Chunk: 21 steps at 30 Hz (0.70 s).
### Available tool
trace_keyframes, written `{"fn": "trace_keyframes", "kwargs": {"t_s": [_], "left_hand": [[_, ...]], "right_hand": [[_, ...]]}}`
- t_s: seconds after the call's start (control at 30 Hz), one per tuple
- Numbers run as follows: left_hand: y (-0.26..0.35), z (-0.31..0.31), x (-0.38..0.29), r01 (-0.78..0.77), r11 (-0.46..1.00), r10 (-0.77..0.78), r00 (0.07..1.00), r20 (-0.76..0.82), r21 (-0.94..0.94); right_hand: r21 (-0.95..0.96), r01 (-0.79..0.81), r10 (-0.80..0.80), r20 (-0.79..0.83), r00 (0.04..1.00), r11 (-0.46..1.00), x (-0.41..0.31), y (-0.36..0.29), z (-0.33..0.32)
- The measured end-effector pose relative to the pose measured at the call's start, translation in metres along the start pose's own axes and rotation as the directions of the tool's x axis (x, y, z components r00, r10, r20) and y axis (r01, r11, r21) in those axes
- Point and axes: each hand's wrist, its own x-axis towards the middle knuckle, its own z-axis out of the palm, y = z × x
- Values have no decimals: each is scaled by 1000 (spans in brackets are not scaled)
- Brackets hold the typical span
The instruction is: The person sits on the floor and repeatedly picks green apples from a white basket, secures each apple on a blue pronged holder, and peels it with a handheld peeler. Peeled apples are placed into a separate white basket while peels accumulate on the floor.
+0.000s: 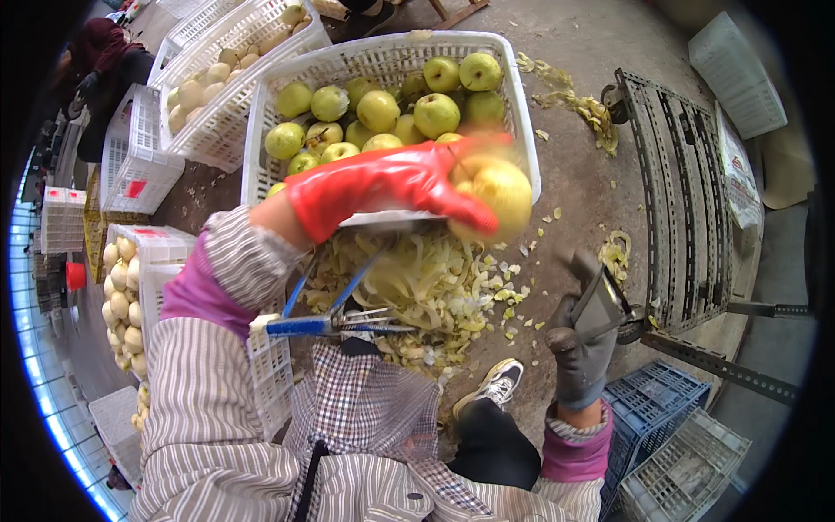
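My left hand (385, 179), in a red rubber glove, grips a yellow-green pear (499, 189) by its side, blurred by motion. Hand and pear are above the near right part of a white plastic crate (522, 130) of unpeeled pears (378, 111). Off to the right, my right hand (584, 362) wears a grey glove and is closed around a bladed hand tool (599, 297); its exact kind is unclear. A blue metal stand with prongs (300, 326) rises before my lap, with nothing on the prongs. Pear peelings (430, 280) lie heaped beyond it.
Crates of peeled pears (212, 85) stand at the upper left, and more peeled pears (124, 307) fill one at left. A metal-slatted cart (685, 196) is on the right, above a blue crate (652, 398). A person (104, 59) sits at the upper left.
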Motion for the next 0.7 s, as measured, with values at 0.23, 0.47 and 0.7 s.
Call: {"fn": "trace_keyframes", "kwargs": {"t_s": [0.23, 0.47, 0.7], "left_hand": [[11, 69, -119, 141, 926, -5, 933, 361, -350], [1, 111, -187, 470, 468, -456, 854, 251, -749], [-65, 79, -252, -47, 998, 53, 234, -971, 43]], "right_hand": [[88, -26, -49, 746, 664, 996, 11, -38, 60], [-108, -47, 106, 636, 764, 993, -67, -47, 86], [704, -394, 641, -114, 759, 591, -73, -4, 93]]}}
